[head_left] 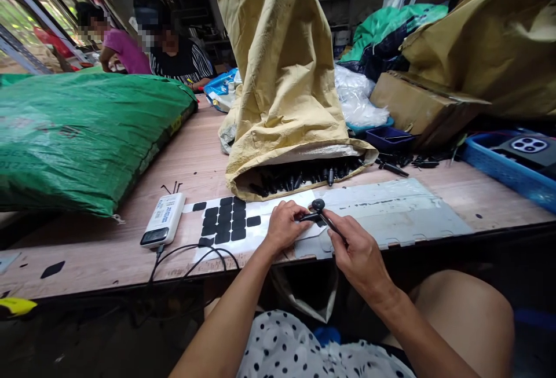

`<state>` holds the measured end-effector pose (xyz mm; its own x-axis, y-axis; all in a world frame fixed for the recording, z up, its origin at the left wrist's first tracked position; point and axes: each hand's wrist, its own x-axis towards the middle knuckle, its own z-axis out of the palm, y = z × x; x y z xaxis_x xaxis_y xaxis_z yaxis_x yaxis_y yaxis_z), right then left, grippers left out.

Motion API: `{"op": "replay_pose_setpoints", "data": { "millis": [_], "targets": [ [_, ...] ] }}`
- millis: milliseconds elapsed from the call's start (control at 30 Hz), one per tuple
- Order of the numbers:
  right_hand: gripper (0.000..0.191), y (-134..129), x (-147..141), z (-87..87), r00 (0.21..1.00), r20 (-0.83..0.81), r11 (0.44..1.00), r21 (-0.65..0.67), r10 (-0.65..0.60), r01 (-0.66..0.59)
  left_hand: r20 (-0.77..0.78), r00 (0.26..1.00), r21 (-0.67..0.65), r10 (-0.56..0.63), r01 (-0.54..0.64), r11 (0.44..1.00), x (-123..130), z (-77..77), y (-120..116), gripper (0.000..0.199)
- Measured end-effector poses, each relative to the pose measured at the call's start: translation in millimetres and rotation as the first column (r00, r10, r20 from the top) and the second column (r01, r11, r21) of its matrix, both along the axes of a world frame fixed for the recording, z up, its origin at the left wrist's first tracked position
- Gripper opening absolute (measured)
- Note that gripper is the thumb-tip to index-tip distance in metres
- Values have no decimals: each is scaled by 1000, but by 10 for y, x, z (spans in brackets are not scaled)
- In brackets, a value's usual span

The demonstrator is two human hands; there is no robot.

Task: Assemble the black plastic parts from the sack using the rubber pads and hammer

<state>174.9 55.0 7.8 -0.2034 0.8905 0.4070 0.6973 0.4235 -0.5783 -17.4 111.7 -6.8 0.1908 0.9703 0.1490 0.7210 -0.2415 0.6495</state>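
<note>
Near the table's front edge, my left hand (284, 226) is closed on one end of a short black cylindrical part (311, 216). My right hand (358, 250) grips a slim black rod (333, 226) that slants up to the left. Where the two pieces meet there is a round black knob (318, 205); whether they are joined I cannot tell. Both hands are over a grey board (391, 210). Left of them lies a white sheet with several black square stickers (225, 221). Just beyond, a tan sack (286, 77) gapes open, showing many black parts (304, 178) inside.
A white power bank (164, 220) with a black cable stands at left, below a big green sack (87, 135). To the right are loose black parts (393, 168), a cardboard box (417, 106) and a blue basket (512, 175). Two people sit across the table.
</note>
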Motion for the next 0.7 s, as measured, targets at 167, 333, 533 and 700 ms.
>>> {"op": "replay_pose_setpoints", "data": {
  "millis": [167, 333, 533, 700],
  "targets": [
    [48, 7, -31, -30, 997, 77, 998, -61, 27, -22, 4, 1000, -28, 22, -22, 999, 3, 16, 0, 10],
    [48, 24, 4, 2, 994, 78, 997, -4, -75, 75, 39, 999, -1, 9, -9, 1000, 0, -9, 4, 15],
    [47, 74, 100, 77, 989, 96, 994, 9, -110, 110, 29, 999, 5, 19, -19, 1000, 2, -14, -6, 15],
    [46, 339, 519, 154, 909, 140, 919, 105, -392, 380, 139, 990, -3, -18, 19, 1000, -52, 9, -15, 18]
  ]
}}
